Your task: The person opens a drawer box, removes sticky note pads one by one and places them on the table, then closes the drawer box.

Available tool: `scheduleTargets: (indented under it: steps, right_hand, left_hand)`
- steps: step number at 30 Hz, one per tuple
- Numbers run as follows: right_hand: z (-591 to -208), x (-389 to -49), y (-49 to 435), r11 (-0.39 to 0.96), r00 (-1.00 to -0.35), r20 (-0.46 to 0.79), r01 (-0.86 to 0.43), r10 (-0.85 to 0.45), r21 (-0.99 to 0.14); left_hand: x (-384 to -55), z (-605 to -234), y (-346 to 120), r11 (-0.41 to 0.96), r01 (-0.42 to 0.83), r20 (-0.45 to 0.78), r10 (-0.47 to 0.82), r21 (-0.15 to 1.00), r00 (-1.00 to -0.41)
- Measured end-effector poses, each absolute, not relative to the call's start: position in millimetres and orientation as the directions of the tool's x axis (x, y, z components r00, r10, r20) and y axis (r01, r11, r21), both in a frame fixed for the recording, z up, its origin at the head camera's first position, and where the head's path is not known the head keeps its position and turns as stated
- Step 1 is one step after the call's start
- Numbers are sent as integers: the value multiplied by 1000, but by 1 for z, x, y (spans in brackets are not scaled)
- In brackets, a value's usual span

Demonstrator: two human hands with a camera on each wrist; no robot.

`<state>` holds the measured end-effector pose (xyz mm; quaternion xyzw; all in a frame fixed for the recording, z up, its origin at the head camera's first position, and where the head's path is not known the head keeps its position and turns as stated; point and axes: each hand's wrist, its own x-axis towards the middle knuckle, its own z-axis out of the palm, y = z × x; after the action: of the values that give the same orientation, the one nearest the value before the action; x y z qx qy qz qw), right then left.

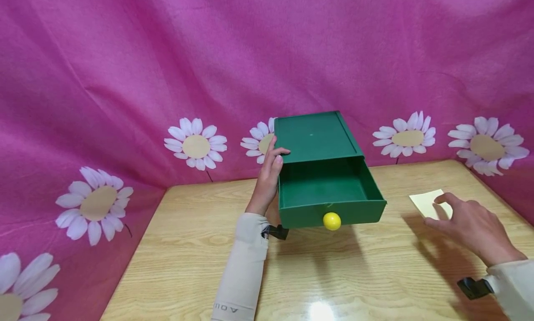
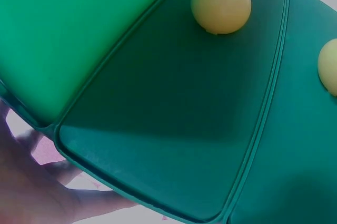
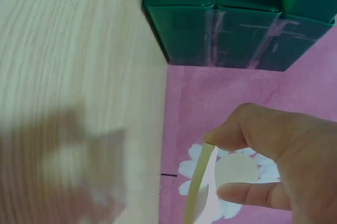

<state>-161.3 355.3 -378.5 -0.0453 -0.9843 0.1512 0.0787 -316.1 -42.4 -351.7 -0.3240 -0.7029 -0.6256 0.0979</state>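
Note:
A green drawer cabinet (image 1: pixel 317 135) stands in the middle of the head view, its top drawer (image 1: pixel 300 216) pulled out towards me. A yellow round knob (image 1: pixel 332 221) sits on that drawer's front. My left hand (image 1: pixel 267 182) rests against the cabinet's left side, with a fingertip over the top edge. In the left wrist view its fingers (image 2: pixel 100 203) stretch along the side. Off to the right, my right hand (image 1: pixel 475 223) pinches a pale yellow sticky-note pad (image 1: pixel 425 202). The right wrist view shows this pad (image 3: pixel 199 184) nearly edge-on at the fingertips, above the table.
Lower drawers with yellow knobs (image 2: pixel 221 5) show in the left wrist view. Clear tape (image 3: pixel 216 39) runs along the stacked cabinet's side. A wood-grain table (image 1: pixel 187 247) lies beneath, and a pink cloth with daisies (image 1: pixel 196 146) surrounds it at the back and sides.

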Motion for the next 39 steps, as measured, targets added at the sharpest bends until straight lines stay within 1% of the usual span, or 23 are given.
scheduleTargets:
  steps: [2,9,21,25,32,35,39]
  right_hand:
    - [-381,-161,357,951,-984,139,68,115,-303]
    - [-392,-160,365,948,-983,130,84,129,-305]
    - [-403,-163,375,946,-985,55,142,165,-291]
    - [-405,-162,379,943,-984,13,168,179,-288]
    - [-412,-163,383,934,-978,-77,207,193,-290]
    - [-414,-164,384,932,-975,-88,221,204,-287]
    - [-417,-165,384,928,-970,-107,242,220,-285]
  left_hand:
    - [-321,-356,-43,9,584,548,336,812,-766]
    - [-321,-357,-42,18,589,552,328,808,-767]
    - [-321,-358,-42,12,592,556,330,806,-763]
    - [-318,-354,-42,4,591,554,341,807,-759]
    - [-298,-333,-44,3,586,546,360,810,-757]
    - [-297,-332,-44,13,585,543,358,811,-760]
    - [-309,-343,-44,10,587,548,348,809,-761]
